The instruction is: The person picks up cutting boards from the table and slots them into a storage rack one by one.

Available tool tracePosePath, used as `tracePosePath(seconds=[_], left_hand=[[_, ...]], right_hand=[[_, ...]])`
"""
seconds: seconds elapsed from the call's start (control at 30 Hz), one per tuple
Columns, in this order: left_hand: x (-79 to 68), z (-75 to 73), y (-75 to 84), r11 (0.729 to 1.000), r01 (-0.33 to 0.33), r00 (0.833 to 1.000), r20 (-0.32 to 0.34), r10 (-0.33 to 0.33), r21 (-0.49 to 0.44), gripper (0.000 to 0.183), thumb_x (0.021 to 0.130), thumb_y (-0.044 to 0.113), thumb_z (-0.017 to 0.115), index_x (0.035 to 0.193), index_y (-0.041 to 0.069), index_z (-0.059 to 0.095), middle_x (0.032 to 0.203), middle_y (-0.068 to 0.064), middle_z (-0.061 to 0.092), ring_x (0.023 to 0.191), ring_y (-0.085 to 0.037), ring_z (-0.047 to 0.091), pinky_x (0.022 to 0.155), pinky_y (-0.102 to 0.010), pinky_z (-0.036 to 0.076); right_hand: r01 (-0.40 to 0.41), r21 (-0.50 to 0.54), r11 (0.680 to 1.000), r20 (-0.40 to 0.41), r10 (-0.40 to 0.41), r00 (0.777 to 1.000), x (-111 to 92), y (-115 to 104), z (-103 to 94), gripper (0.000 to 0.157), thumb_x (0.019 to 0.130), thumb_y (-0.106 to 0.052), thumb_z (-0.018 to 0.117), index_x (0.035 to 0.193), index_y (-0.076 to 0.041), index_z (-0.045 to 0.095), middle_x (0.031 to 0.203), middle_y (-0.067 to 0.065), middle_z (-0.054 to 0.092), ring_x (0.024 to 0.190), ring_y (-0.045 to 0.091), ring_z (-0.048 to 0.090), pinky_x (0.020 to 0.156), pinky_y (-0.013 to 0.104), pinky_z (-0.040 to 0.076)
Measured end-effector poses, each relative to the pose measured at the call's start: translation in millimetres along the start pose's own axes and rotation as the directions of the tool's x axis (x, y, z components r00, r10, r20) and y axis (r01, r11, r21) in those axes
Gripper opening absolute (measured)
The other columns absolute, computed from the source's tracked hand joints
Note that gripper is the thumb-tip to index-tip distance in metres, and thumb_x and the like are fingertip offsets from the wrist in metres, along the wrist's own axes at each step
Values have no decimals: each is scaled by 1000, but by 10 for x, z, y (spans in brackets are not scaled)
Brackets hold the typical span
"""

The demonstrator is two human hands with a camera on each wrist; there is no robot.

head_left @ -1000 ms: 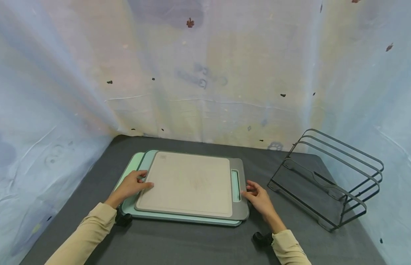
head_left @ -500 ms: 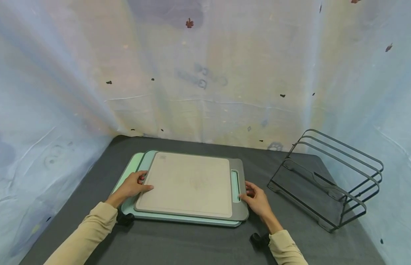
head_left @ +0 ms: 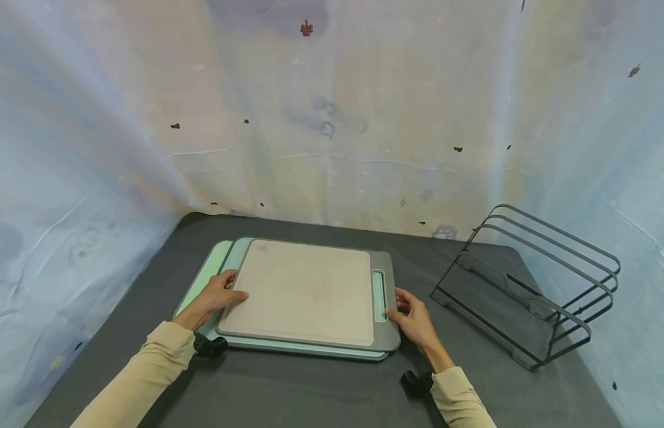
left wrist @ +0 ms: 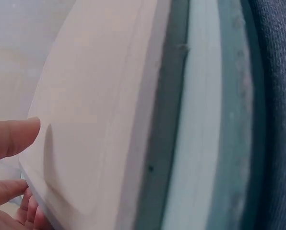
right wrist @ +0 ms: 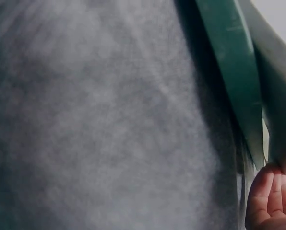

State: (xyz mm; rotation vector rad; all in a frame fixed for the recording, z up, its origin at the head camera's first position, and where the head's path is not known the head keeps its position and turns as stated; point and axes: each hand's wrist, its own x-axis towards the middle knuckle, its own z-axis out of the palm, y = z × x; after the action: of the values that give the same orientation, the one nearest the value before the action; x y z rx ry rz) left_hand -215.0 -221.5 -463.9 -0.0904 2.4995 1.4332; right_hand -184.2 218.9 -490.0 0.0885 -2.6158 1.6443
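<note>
A beige cutting board with a grey border and a handle slot (head_left: pixel 305 291) lies on top of a pale teal cutting board (head_left: pixel 235 254). Part of a light green board (head_left: pixel 210 266) shows at their left. My left hand (head_left: pixel 210 299) grips the top board's left edge, thumb on its face and fingers at the rim; the left wrist view shows the thumb (left wrist: pixel 13 136) against the beige surface (left wrist: pixel 90 96). At the opposite end, my right hand (head_left: pixel 415 321) pinches the grey edge beside the slot, thumb above. In the right wrist view its curled fingers (right wrist: pixel 272 196) meet the board's underside.
A dark wire rack (head_left: pixel 487 323) with several upright loops stands on the right of the grey-covered table (head_left: pixel 310 389). Patterned cloth (head_left: pixel 332 137) hangs behind the table and at both sides.
My right hand has moved slightly left, its thumb coming further over the board's edge. My left hand keeps its hold. The head view has tilted a little.
</note>
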Motion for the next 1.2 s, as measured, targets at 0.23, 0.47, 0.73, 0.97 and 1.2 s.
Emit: tracePosePath(seconds=[0.23, 0.47, 0.73, 0.97, 1.2], left_hand=[[9, 25, -7, 997, 13, 1000, 3, -13, -74, 72, 93, 6, 63, 148, -11, 20, 143, -34, 29, 125, -48, 36, 97, -57, 38], [-4, 40, -1, 984, 10, 1000, 19, -7, -178, 75, 95, 6, 61, 150, -8, 13, 146, -33, 23, 126, -47, 34, 98, -57, 35], [11, 11, -2, 976, -13, 1000, -3, 13, -216, 67, 94, 2, 61, 147, -10, 23, 134, -33, 41, 114, -38, 49, 88, -47, 44], [-24, -58, 25, 978, -38, 999, 8, 40, -206, 67, 92, -1, 61, 145, -15, 23, 135, -35, 37, 117, -42, 44, 93, -53, 40], [-18, -61, 37, 977, -39, 998, -58, 28, -212, 63, 93, 2, 61, 145, -11, 29, 136, -33, 34, 121, -44, 41, 94, -51, 40]], right_hand=[[-16, 12, 1000, 16, 16, 1000, -14, -1, -25, 56, 88, -3, 71, 137, 8, 47, 121, 22, 57, 109, 33, 52, 88, 41, 46], [-21, 48, 999, 11, 20, 1000, -13, -16, -40, 56, 88, -1, 71, 138, 8, 46, 126, 22, 54, 112, 32, 51, 92, 44, 43], [-13, 92, 996, 0, 13, 1000, -9, -49, -55, 55, 88, -1, 70, 137, 8, 46, 127, 22, 53, 112, 32, 50, 92, 42, 43], [-55, 241, 969, -15, 61, 998, -41, -84, -48, 57, 86, 6, 69, 137, 9, 46, 125, 24, 54, 107, 29, 52, 80, 22, 47], [-198, 380, 903, -18, 221, 975, -64, -160, -54, 57, 84, 12, 65, 138, 5, 47, 121, 19, 53, 100, 18, 58, 71, 26, 50]])
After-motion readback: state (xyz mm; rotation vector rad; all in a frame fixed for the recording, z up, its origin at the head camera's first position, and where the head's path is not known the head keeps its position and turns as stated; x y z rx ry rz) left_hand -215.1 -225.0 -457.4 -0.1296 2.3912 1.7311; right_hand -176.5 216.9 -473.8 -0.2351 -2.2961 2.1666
